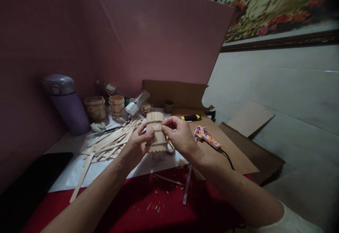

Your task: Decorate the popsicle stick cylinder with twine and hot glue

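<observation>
A small cup of upright wooden craft sticks, with two bands of twine round it, is up in front of me. My left hand wraps its left side, thumb lying across the front. Fingers pinched, my right hand meets the cup's front at the right, by small pale slivers set at an angle between the bands. Whatever that pinch holds is too small to make out. Just under my right hand shows a shiny metal tool, mostly covered.
Loose craft sticks lie on white paper to the left. Behind them stand a purple bottle and two finished cups. A patterned glue gun and a yellow-black cutter rest on cardboard. A glue stick lies nearer.
</observation>
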Demonstrator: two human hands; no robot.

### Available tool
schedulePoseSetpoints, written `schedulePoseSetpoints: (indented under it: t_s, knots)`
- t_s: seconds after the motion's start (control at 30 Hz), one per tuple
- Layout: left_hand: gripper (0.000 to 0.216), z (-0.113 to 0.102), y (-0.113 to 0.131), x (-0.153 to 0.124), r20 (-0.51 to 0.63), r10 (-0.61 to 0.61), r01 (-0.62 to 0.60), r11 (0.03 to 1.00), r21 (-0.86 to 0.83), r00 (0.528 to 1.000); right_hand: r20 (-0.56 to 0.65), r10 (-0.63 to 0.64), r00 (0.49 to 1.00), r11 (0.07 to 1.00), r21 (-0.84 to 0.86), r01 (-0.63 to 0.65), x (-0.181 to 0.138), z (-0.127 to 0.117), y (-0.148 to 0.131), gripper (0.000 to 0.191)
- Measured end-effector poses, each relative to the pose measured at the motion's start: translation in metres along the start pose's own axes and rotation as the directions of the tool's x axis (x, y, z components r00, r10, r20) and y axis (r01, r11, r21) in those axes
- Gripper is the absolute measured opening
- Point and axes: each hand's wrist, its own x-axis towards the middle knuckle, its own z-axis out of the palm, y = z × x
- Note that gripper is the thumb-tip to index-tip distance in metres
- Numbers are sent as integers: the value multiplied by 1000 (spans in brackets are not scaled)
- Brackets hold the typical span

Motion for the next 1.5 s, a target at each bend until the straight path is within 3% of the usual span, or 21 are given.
schedulePoseSetpoints:
  t_s: [0.73, 0.87, 1.03, 1.27, 1.5]
  knots:
    - [45, -2, -3, 1, 19, -6, 5, 1000, 4, 1000, 10, 14, 1000, 1000, 0, -14, 3, 1, 6, 5]
    - [45, -1, -4, 0, 4, -19, 19, 1000, -14, 1000, 39, 77, 996, 992, 98, -81, 3, 1, 5, 6]
    - [44, 0, -2, 0, 18, -47, 47, 999, -26, 999, 108, 133, 985, 931, 327, -162, 4, -4, 2, 14]
    - [43, -2, -1, 0, 49, -58, 61, 996, -60, 997, -39, 167, 985, 931, 336, -145, -1, -3, 11, 30]
    - [43, -1, -3, 0, 46, -50, 52, 997, -49, 998, -42, 192, 980, 929, 329, -168, -4, 3, 11, 46]
